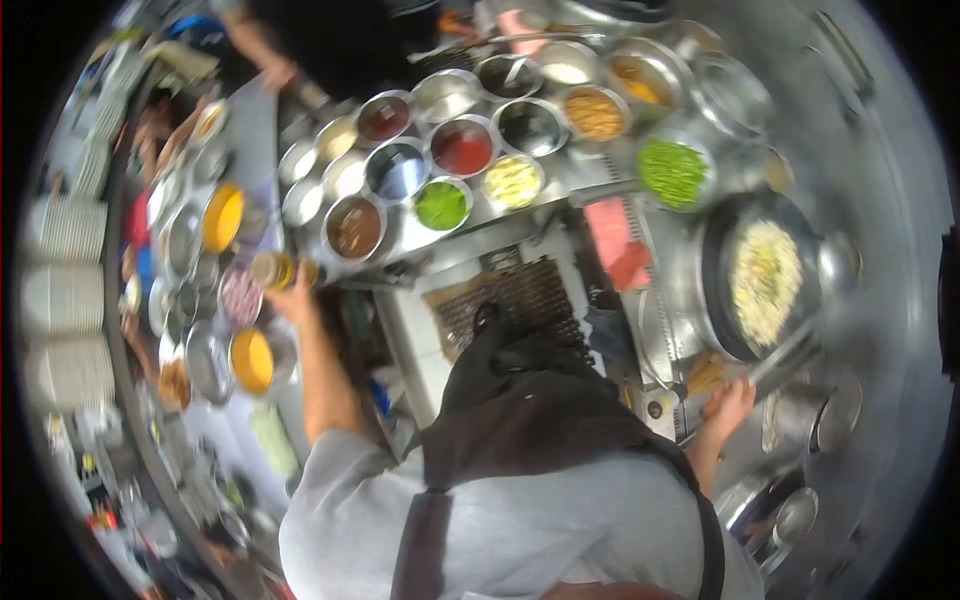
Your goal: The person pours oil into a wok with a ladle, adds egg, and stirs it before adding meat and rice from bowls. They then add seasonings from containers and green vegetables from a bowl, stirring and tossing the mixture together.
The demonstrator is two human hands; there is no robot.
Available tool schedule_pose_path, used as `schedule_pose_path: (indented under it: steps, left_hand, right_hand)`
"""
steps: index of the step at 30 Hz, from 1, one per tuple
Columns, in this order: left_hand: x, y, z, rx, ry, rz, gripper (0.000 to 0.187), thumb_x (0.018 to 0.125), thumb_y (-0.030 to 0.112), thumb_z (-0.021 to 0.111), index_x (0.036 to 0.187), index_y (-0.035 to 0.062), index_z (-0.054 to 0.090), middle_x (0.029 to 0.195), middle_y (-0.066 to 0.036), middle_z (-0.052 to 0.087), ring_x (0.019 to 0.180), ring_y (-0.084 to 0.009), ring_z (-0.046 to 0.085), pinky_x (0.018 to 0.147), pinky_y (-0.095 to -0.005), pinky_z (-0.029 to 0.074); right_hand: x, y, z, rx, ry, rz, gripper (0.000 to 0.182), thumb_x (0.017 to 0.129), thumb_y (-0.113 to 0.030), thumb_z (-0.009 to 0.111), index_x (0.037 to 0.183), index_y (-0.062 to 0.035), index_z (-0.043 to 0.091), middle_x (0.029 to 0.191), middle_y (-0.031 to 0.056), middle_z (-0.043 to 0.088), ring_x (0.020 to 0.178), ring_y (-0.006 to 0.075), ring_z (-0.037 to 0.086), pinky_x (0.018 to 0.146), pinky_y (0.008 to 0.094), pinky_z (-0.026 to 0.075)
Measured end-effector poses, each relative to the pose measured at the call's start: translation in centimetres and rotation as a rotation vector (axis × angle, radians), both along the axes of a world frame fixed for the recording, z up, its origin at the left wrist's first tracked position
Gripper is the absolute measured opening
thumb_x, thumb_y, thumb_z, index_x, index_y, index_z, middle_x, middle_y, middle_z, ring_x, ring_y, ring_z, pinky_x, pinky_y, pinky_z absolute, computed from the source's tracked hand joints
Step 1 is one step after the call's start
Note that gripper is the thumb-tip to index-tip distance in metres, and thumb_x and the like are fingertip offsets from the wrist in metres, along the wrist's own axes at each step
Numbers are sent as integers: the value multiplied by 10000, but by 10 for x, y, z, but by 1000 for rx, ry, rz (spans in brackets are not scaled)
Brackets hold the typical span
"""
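My left hand (292,298) is stretched out to the left, its fingers wrapped round a small jar (270,270) with yellowish contents. Beyond it on the table stand a bowl of chopped onion (241,296) and a yellow-filled bowl (252,361). On the right, my right hand (730,403) is closed around the long metal handle of a ladle (838,264). The ladle's round bowl overlaps the far rim of a wok (716,270). Fried rice (768,285) with green and orange bits lies in the wok.
Metal pots of sauces and chopped ingredients fill the counter (545,212) ahead, among them a red sauce (463,147) and green peas or beans (674,172). Pink cloths (612,235) lie left of the wok. Stacked plates (70,300) line the far left shelf. Another person (320,45) stands opposite.
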State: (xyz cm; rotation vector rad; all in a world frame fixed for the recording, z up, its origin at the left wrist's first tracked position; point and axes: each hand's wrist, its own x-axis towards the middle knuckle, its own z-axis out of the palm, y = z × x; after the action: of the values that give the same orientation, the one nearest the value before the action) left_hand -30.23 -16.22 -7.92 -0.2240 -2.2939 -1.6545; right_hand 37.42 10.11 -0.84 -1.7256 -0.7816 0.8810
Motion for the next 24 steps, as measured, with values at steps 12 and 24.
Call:
schedule_pose_path:
  steps: [12, 24]
  left_hand:
    - [-31, -31, -93, -157, -97, -73, 877, 682, 142, 813, 1369, -24, 294, 1351, -204, 418, 1252, -306, 425, 1065, -389, 310]
    - [210, -126, -154, -786, -641, -191, 940, 633, 79, 751, 1415, 18, 232, 1261, -251, 498, 1182, -368, 499, 999, -408, 402]
  right_hand:
    - [-189, 195, 61, 4, -23, 802, 170, 774, -36, 586, 929, 14, 541, 582, 60, 533, 426, 147, 528, 351, 284, 425]
    - [-255, 284, 39, -199, -540, 909, 226, 730, -24, 562, 944, 46, 587, 528, 107, 540, 414, 198, 545, 386, 356, 445]
